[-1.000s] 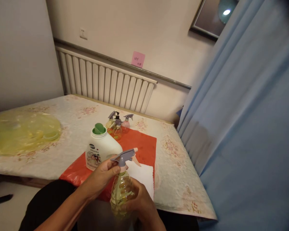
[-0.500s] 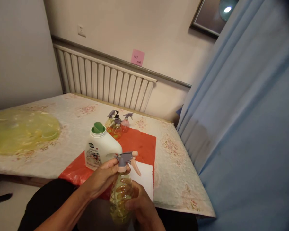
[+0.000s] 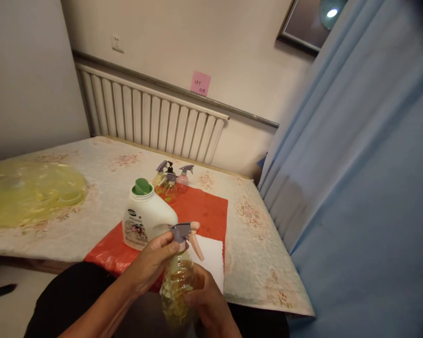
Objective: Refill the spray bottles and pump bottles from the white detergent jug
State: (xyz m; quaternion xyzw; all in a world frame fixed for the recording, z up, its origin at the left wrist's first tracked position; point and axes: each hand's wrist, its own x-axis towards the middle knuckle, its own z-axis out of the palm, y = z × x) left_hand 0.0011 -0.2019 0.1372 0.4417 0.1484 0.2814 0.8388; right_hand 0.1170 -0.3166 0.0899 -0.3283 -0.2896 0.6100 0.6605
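Note:
A clear yellowish spray bottle with a grey and pink trigger head is held upright near the table's front edge. My left hand grips the collar just under the trigger head, thumb in front. Lower down, my right hand is wrapped round the bottle's body from the right. Just behind stands a white detergent jug with a green spout insert in its open mouth. A white sheet lies partly hidden behind the bottle.
The jug stands on a red sheet over a flowered tablecloth. Several small spray bottles are grouped at its far edge. A yellow translucent bag lies at the left. A blue curtain hangs at the right.
My left hand has shifted slightly up round the bottle's collar, and the trigger head has turned a little. The right hand keeps its hold. The view has moved slightly.

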